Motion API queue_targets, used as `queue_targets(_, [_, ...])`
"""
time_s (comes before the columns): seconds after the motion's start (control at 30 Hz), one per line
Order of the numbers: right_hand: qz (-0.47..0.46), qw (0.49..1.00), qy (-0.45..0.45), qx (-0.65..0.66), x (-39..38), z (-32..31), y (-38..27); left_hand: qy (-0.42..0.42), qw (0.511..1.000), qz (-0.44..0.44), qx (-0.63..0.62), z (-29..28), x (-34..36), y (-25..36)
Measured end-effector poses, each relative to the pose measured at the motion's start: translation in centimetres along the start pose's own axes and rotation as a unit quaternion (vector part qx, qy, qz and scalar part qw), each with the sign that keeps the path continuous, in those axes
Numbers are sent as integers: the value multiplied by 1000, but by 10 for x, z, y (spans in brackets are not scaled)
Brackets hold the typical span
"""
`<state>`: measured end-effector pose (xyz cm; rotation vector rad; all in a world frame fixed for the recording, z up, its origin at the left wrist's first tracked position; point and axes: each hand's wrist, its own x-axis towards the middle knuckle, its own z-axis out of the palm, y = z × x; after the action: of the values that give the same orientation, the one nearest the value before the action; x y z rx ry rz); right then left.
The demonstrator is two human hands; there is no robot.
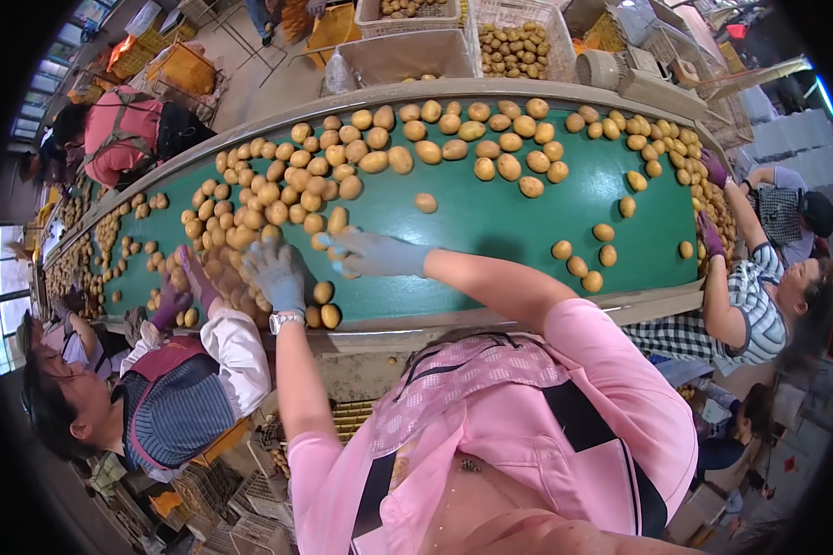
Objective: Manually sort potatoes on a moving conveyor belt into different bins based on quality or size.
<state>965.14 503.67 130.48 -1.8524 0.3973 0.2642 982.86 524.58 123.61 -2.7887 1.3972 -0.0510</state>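
Many yellow-brown potatoes [298, 178] lie on a green conveyor belt [500, 245] in front of me, heaped thickest left of its middle. My left hand [276, 274], in a grey glove with a watch at the wrist, rests open on the near side of this heap, fingers pointing away from me. My right hand [379, 253], in a matching glove, reaches leftward across the belt with its fingers stretched out against potatoes at the heap's right edge. Neither hand shows a potato gripped in it. A few potatoes sit between the left hand and the belt's near edge.
A co-worker on my left has purple-gloved hands [197, 277] among the potatoes close to my left hand. Another at the right end reaches in with purple gloves [710, 235]. Beyond the far rail [528, 88] stand crates of potatoes [514, 51]. The near rail [389, 333] runs before me.
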Motion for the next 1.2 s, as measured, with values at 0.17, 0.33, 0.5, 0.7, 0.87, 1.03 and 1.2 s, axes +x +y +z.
queue_targets(0.17, [-78, 953, 162, -245, -7, -103, 11, 120, 964, -179, -157, -20, -24, 36])
queue_targets(0.33, [160, 812, 360, -431, -41, -227, 133, 45, 953, -18, -300, -33, -100, 112])
queue_targets(0.5, [75, 857, 332, -387, -80, -154, 185, 39, 950, -93, -297, -39, -109, 120])
queue_targets(0.7, [45, 948, 151, -277, -81, 11, 112, -47, 883, 185, -428, -47, -88, 132])
queue_targets(0.87, [150, 983, 105, -22, -41, 44, 83, -133, 927, 87, -340, -20, -85, 79])
queue_targets(1.03, [112, 751, 147, 634, -27, 31, 66, 37, 964, -127, -231, -10, -93, 20])
queue_targets(1.2, [56, 672, 96, 732, 12, 44, 50, -22, 913, 211, -348, -14, -81, 64])
